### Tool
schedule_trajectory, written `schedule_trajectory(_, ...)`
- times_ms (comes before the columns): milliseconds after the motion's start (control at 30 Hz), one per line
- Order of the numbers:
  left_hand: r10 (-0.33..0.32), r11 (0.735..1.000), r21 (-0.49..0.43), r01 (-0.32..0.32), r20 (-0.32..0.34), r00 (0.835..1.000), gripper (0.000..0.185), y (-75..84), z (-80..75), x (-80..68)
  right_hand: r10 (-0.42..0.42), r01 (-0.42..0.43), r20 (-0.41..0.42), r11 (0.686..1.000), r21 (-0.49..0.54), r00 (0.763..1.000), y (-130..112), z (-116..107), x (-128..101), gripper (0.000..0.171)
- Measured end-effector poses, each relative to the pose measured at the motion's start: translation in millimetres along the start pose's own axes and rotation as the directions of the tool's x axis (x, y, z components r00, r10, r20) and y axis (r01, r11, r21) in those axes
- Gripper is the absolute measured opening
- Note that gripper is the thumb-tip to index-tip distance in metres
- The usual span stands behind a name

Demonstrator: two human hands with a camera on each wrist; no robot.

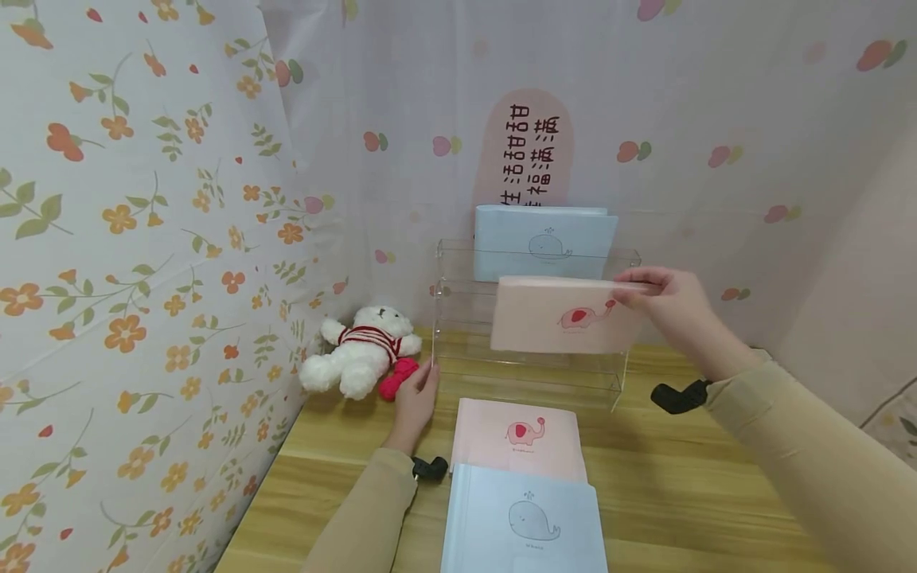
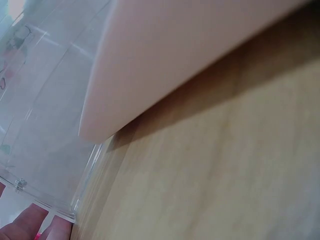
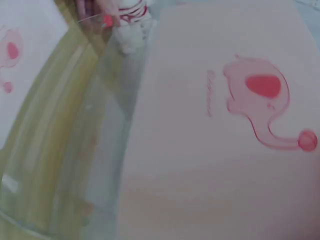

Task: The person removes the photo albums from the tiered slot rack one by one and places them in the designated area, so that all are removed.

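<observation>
My right hand [image 1: 666, 301] pinches a pink elephant booklet [image 1: 533, 314] by its upper right corner, thumb in front. The booklet overlaps the front of a clear tiered rack [image 1: 466, 368] in the head view. In the right wrist view, its elephant cover [image 3: 200, 165] fills much of the picture. Low on the rack's left side, my left hand [image 1: 415, 406] grips the edge; its fingers [image 2: 30, 222] show beside the clear panel in the left wrist view. A blue whale booklet [image 1: 501, 239] stands in the rack's upper tier, behind the pink one.
On the wooden table [image 1: 680, 477] in front of the rack lie another pink elephant booklet [image 1: 480, 438] and a blue whale booklet [image 1: 487, 525] overlapping it. A white teddy bear [image 1: 365, 358] with a bright pink object [image 1: 398, 378] sits left of the rack. Patterned cloth [image 1: 401, 72] hangs behind.
</observation>
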State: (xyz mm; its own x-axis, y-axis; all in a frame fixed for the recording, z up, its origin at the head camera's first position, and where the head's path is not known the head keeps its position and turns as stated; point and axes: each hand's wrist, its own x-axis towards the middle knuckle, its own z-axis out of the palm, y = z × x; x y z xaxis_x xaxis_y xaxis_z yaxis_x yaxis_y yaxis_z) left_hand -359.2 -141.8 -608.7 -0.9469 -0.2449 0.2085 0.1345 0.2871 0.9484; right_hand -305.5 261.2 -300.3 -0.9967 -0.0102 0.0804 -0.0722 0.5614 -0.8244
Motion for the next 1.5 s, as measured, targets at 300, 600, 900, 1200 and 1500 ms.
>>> schedule_trajectory(300,-0.009,1.0,0.007,0.009,0.002,1.0,0.045,20.6,-8.4,-12.5,0.024,-0.018,0.191,0.999,-0.031,0.981,68,-8,-26,0.046)
schedule_trajectory(600,-0.016,0.999,0.032,0.016,-0.006,1.0,0.045,33.6,-14.8,-19.6,0.085,-0.056,0.27,0.992,-0.114,0.959,117,-24,-41,0.045)
schedule_trajectory(900,-0.055,0.998,0.013,0.055,0.018,0.998,0.043,28.9,-13.4,-14.2,0.114,-0.084,0.355,0.991,-0.099,0.928,158,-52,-46,0.037)
schedule_trajectory(1200,-0.026,0.999,0.041,0.025,0.021,0.999,0.048,24.8,-10.8,-11.4,0.177,-0.153,0.385,0.984,-0.093,0.906,192,-69,-42,0.043)
schedule_trajectory(1500,-0.051,0.998,0.023,0.05,0.04,0.998,0.051,29.4,-9.7,-9.9,0.14,-0.095,0.311,0.983,-0.157,0.94,221,-69,-35,0.049)
